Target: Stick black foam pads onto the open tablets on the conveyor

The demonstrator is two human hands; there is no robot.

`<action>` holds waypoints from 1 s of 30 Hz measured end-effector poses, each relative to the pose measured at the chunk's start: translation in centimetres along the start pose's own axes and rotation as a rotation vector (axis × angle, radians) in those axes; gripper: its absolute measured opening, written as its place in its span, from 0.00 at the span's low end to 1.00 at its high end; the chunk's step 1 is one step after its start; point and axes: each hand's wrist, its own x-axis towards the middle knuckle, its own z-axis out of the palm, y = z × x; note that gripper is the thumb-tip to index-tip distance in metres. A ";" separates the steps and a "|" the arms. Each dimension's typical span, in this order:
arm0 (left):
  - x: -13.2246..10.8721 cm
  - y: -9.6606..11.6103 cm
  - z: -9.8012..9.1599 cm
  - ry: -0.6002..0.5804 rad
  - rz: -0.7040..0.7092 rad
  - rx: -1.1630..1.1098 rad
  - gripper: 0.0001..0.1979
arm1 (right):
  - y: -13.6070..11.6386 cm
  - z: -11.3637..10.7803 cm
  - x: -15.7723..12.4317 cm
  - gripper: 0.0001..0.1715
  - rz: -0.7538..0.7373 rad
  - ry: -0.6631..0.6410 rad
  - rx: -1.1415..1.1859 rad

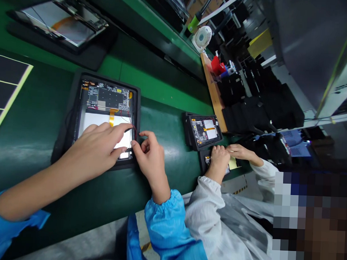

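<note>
Open-backed tablet [95,121] in a black tray [107,76] on the green worktop [168,126]: mainboard [108,98] and orange flex cable [112,117] seated, red wire [135,133] apparently pinched by the right hand [149,155], grip nearly shut; left hand [95,149] open on the tablet, holding nothing.

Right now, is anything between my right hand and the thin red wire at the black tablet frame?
Nothing visible stands there: the right hand is close to the thin red wire, and the left hand's fingertips lie beside the wire, not between.
</note>
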 end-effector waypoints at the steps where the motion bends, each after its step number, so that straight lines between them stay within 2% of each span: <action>1: 0.2 -0.3 -0.1 -0.023 0.002 -0.026 0.31 | -0.1 0.0 0.2 0.13 -0.019 0.010 -0.026; 6: 1.2 -2.4 -1.0 -0.203 0.016 -0.164 0.37 | -0.6 -0.4 1.8 0.05 -0.108 0.024 -0.091; 8: 1.5 -3.2 -1.6 -0.227 -0.005 -0.202 0.40 | -0.7 -0.5 2.6 0.02 -0.111 0.009 -0.073; 10: 1.7 -3.8 -2.1 -0.241 -0.045 -0.241 0.42 | -0.7 -0.5 3.2 0.03 -0.100 -0.004 -0.031; 13: 2.2 -4.2 -2.6 -0.168 -0.077 -0.207 0.39 | -0.6 -0.4 3.7 0.05 -0.085 -0.019 0.053; 17: 3.1 -3.2 -2.1 -0.039 0.035 -0.064 0.37 | -0.4 -0.1 3.7 0.05 -0.070 -0.023 0.121; 23: 4.2 -1.3 -1.5 -0.033 0.145 0.158 0.36 | -0.2 0.0 3.4 0.04 -0.081 0.004 0.138; 26: 4.6 -1.2 -1.8 -0.080 0.238 0.245 0.32 | -0.2 0.0 3.4 0.04 -0.073 0.005 0.125; 30: 4.5 -1.8 -2.4 -0.092 0.345 0.225 0.27 | -0.3 0.1 3.4 0.05 -0.065 0.015 0.120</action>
